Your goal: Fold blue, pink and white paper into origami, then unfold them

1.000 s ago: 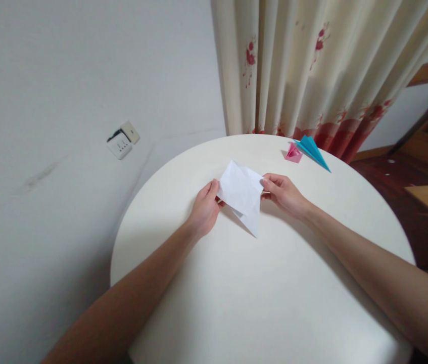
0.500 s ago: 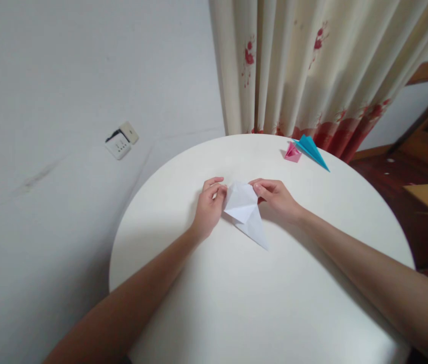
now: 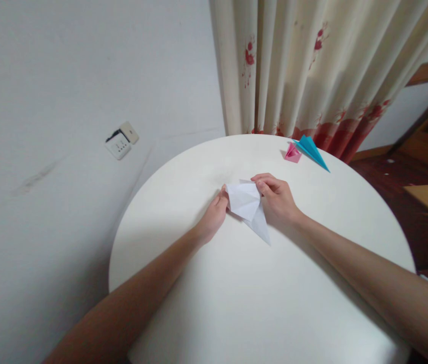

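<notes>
A folded white paper (image 3: 249, 207) with a pointed tip aimed toward me lies on the round white table (image 3: 259, 303). My left hand (image 3: 214, 217) pinches its left edge with the fingertips. On the other side, my right hand (image 3: 276, 199) grips the paper's upper right part, thumb on top. The two hands sit close together around the paper's wide end.
A folded pink paper (image 3: 292, 152) and a folded blue paper (image 3: 311, 150) lie at the table's far right edge. A cream curtain with red flowers (image 3: 312, 65) hangs behind. A wall socket (image 3: 122, 141) is on the left wall. Wooden floor (image 3: 407, 192) shows at the right.
The paper was held up and spread a second ago; it came down onto the table and was folded narrower. Both hands have drawn closer together on it.
</notes>
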`<state>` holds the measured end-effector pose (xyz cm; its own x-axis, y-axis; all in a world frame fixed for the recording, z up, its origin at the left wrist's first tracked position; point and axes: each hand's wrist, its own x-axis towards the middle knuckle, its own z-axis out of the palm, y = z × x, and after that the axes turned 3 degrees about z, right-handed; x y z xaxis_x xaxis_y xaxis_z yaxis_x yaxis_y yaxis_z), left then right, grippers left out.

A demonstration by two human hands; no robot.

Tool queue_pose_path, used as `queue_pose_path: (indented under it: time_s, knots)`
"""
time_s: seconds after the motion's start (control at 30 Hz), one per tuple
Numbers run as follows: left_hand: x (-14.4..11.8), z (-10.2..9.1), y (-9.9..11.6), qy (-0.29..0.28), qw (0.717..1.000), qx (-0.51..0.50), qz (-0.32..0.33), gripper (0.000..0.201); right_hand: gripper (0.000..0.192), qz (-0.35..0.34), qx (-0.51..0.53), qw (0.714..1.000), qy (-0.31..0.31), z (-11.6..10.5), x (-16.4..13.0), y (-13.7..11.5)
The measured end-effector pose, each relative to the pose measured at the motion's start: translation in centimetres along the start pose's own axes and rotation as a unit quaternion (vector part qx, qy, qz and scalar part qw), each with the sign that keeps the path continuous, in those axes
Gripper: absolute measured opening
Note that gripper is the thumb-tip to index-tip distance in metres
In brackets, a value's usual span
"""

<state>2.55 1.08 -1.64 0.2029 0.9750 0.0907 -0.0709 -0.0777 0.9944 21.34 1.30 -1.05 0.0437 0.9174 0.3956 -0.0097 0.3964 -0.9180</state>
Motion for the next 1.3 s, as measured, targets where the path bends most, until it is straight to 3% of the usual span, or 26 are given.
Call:
queue_pose_path:
  time_s: [0.13,0.27,0.53,0.87,1.07,1.3]
  knots:
    - [-0.4,0.7,2.2,-0.059,0.977,-0.188,-0.083,0.042,0.025,-0.028,-0.017,0.998,0.052,-0.2,0.1,-0.3]
    - [-0.6,0.7,3.6,-0.069,0.957,-0.262,-0.105,0.03,0.031,0.0,-0.004,0.997,0.08,-0.3,0.2,-0.6]
    - [-0.7,0.6,3.0,-0.053,0.943,-0.298,-0.139,0.039,0.032,0.06,0.097,0.986,0.12,-0.6,0.5,-0.5]
    - [-1.7,1.3,4.1,-0.13,0.92,-0.301,-0.213,0.059,0.033,-0.005,0.051,0.996,0.066,-0.3,-0.2,-1.5]
    - [-1.6,1.0,3.8,-0.124,0.916,-0.32,-0.207,0.06,0.036,-0.021,0.008,0.998,0.065,-0.4,-0.2,-1.9]
    - [-1.5,1.4,3.8,-0.12,0.929,-0.287,-0.202,0.041,0.033,-0.035,0.009,0.997,0.064,-0.3,-0.3,-2.1]
